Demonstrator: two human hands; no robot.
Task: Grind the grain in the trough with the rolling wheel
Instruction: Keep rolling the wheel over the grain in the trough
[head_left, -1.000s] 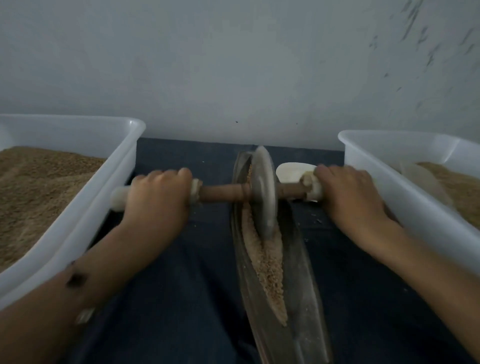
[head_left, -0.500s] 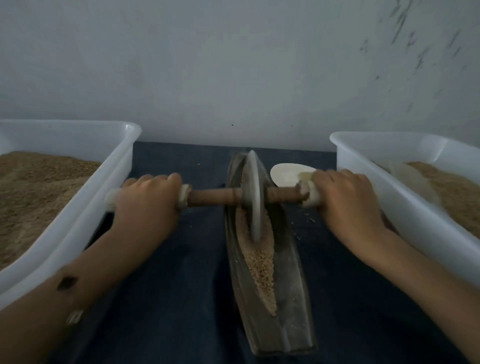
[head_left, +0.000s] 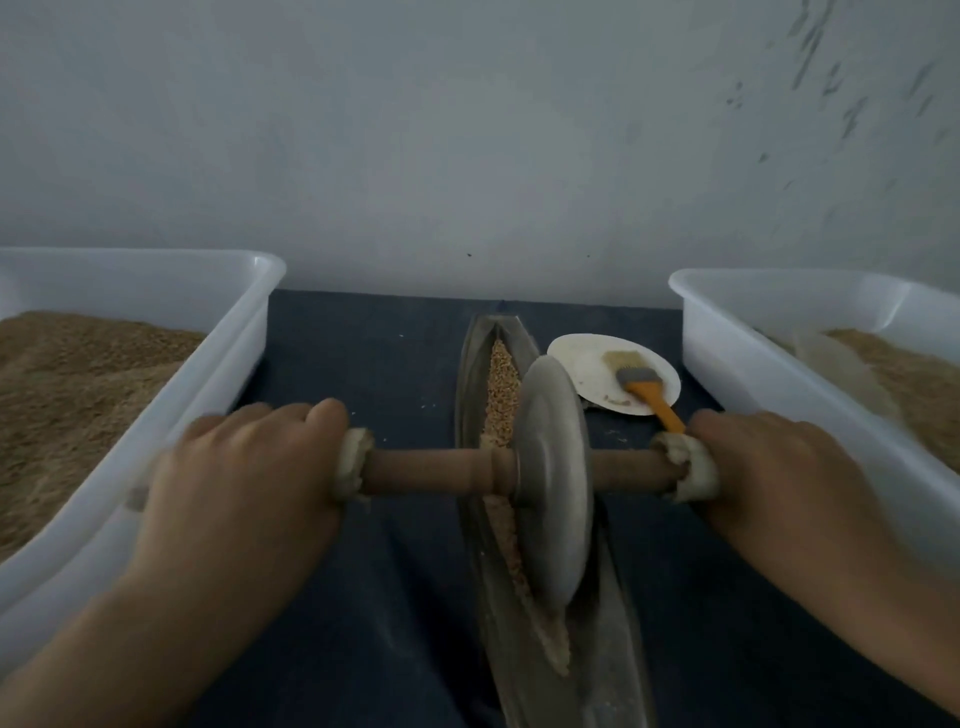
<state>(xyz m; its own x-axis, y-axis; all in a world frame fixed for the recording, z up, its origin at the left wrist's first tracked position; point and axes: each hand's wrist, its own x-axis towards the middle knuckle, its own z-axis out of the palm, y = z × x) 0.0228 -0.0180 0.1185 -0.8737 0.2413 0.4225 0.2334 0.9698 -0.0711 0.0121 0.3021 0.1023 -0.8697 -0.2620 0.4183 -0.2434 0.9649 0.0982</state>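
Here, the left hand (head_left: 244, 478) and right hand (head_left: 779, 483), knuckles up, each grip an end of the wooden axle (head_left: 431, 470); the rolling wheel (head_left: 553, 488) stands in the trough (head_left: 470, 374), mid-length, on grain (head_left: 501, 395).

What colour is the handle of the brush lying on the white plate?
Orange. The brush lies on the plate, clearest in the head view.
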